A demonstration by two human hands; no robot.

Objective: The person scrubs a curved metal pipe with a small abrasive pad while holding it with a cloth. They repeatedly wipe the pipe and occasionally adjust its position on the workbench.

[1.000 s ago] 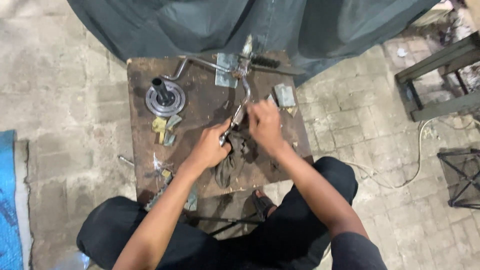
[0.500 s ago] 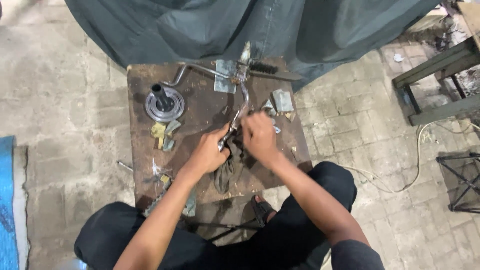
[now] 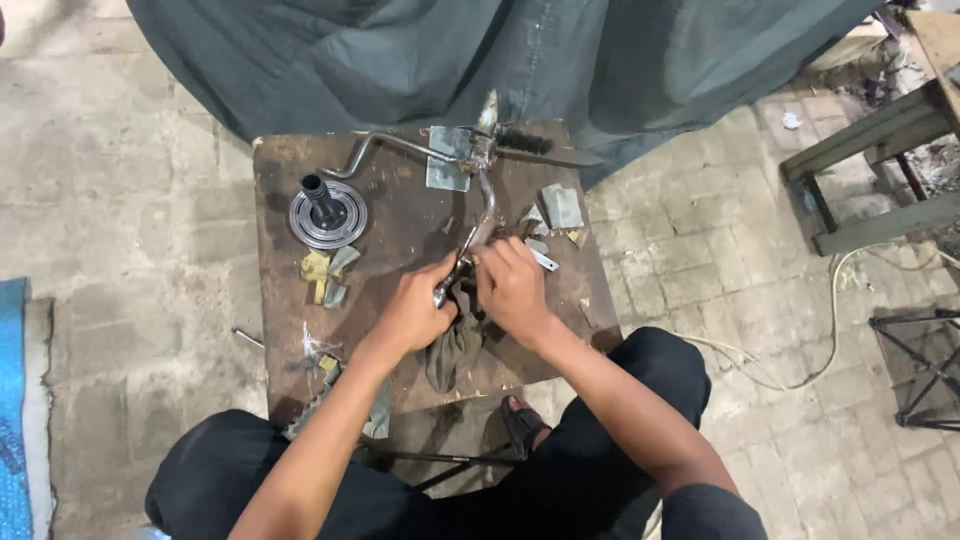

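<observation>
Flanged metal disc (image 3: 327,213) sits far left on the worn table (image 3: 285,330). Left hand (image 3: 420,312) grips the bent metal rod (image 3: 470,238) at its lower end; right hand (image 3: 512,288) has slid down, closing beside it over the dark rag (image 3: 452,345).

A rough metalworking workshop, set up low on the ground

A stained, rusty surface (image 3: 290,250) carries cut metal scraps (image 3: 562,205), a bent steel rod (image 3: 372,143) and a round flanged part (image 3: 327,213); around it lie worn paving bricks (image 3: 700,240), a dark tarpaulin (image 3: 480,50), a steel frame (image 3: 880,170) and a loose cable (image 3: 835,300).
</observation>
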